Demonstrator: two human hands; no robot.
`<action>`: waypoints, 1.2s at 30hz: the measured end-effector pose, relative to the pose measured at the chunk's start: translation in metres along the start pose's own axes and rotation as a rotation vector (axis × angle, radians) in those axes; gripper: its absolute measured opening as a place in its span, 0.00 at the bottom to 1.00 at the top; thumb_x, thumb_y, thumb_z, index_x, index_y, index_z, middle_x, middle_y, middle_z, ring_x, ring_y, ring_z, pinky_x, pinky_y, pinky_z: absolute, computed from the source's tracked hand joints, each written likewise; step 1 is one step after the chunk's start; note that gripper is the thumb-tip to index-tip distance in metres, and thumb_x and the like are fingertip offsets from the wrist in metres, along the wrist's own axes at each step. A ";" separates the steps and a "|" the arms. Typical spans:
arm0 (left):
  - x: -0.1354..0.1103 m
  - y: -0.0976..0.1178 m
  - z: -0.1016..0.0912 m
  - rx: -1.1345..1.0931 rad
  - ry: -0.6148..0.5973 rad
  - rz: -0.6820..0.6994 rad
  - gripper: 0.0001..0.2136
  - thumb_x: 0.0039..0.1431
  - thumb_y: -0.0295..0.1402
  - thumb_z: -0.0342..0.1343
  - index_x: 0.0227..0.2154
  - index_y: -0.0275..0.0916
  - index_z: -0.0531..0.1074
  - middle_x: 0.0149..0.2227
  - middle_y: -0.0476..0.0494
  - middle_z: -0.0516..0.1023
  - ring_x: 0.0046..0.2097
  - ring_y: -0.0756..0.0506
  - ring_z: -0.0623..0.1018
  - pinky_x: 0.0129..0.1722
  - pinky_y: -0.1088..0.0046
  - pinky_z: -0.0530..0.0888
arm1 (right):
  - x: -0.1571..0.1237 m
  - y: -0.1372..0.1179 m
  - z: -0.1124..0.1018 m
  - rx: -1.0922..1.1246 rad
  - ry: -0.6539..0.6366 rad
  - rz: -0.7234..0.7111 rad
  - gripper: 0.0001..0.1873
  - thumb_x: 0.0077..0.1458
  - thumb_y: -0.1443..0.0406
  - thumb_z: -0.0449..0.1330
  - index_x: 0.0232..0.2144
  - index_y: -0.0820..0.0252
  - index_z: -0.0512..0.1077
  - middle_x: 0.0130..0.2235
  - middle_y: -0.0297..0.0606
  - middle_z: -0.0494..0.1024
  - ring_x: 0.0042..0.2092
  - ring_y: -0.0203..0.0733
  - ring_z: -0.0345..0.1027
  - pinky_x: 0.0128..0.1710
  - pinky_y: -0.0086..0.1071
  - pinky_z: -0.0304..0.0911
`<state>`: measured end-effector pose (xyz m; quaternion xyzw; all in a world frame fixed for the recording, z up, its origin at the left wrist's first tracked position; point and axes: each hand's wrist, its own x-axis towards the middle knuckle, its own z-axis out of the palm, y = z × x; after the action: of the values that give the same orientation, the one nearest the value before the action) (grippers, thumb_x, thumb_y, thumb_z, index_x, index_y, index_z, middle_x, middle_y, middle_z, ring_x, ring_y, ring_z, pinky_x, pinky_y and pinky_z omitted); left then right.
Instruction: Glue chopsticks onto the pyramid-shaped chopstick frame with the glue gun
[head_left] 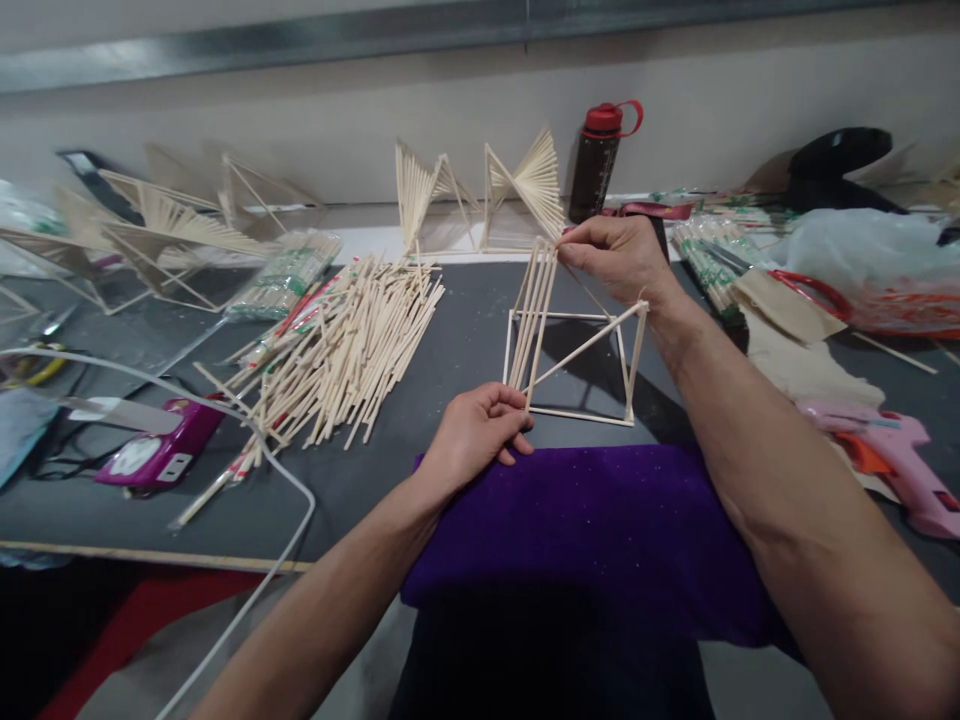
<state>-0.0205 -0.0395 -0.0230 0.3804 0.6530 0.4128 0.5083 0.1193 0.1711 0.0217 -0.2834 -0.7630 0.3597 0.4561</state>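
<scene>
A small open frame of thin wooden chopsticks [581, 413] stands on the grey table, with several slanted chopsticks [534, 310] lined up side by side on its left. My right hand [619, 258] pinches the upper end of the outermost slanted chopstick [546, 325] between thumb and fingers. Down at the frame's near left corner, my left hand [480, 428] closes its fingertips on that stick's lower end. A diagonal chopstick [585, 347] rises to the frame's right upright. Whether glue is on the joints is too small to see.
Loose chopsticks [360, 350] lie piled at left, near a purple power strip [161, 445] and white cable [296, 470]. Finished twisted stick models [525, 185] and a bottle [595, 165] stand behind. A pink glue gun [892, 450] lies right; purple cloth [585, 540] is in front.
</scene>
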 end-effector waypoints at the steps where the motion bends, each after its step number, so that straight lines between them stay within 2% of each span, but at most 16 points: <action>1: 0.000 0.000 0.000 0.001 0.001 -0.001 0.04 0.55 0.25 0.58 0.35 0.35 0.71 0.30 0.45 0.80 0.24 0.51 0.79 0.17 0.82 0.70 | 0.000 0.001 0.000 -0.002 -0.001 -0.003 0.03 0.48 0.66 0.64 0.26 0.57 0.79 0.26 0.34 0.76 0.31 0.38 0.67 0.31 0.31 0.61; 11: -0.001 -0.003 -0.004 0.057 0.065 0.034 0.04 0.57 0.27 0.57 0.35 0.36 0.69 0.30 0.45 0.79 0.25 0.51 0.80 0.19 0.81 0.72 | 0.002 0.001 -0.002 -0.024 -0.010 -0.008 0.05 0.48 0.69 0.65 0.24 0.55 0.79 0.26 0.32 0.77 0.30 0.38 0.68 0.28 0.31 0.61; 19: -0.002 -0.006 -0.007 0.059 0.036 0.050 0.09 0.56 0.29 0.60 0.39 0.36 0.68 0.32 0.48 0.74 0.30 0.49 0.81 0.21 0.80 0.74 | 0.001 0.004 -0.001 -0.044 -0.009 -0.051 0.04 0.49 0.67 0.65 0.26 0.56 0.80 0.25 0.34 0.77 0.29 0.39 0.68 0.27 0.32 0.62; 29: -0.002 -0.005 -0.005 0.108 0.063 0.049 0.07 0.55 0.25 0.59 0.37 0.36 0.69 0.29 0.49 0.74 0.27 0.50 0.81 0.20 0.80 0.74 | 0.002 0.009 0.000 -0.062 0.024 -0.050 0.04 0.48 0.67 0.65 0.25 0.56 0.81 0.24 0.33 0.76 0.29 0.39 0.68 0.26 0.32 0.60; 36: -0.002 -0.004 -0.007 0.074 0.042 0.038 0.05 0.57 0.24 0.57 0.36 0.35 0.69 0.30 0.46 0.76 0.28 0.49 0.81 0.20 0.80 0.74 | 0.001 0.008 -0.001 -0.056 0.010 -0.066 0.04 0.49 0.68 0.65 0.27 0.58 0.81 0.25 0.34 0.76 0.29 0.37 0.68 0.28 0.32 0.61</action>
<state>-0.0276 -0.0438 -0.0245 0.4024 0.6711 0.4060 0.4720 0.1203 0.1767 0.0160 -0.2724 -0.7794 0.3216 0.4636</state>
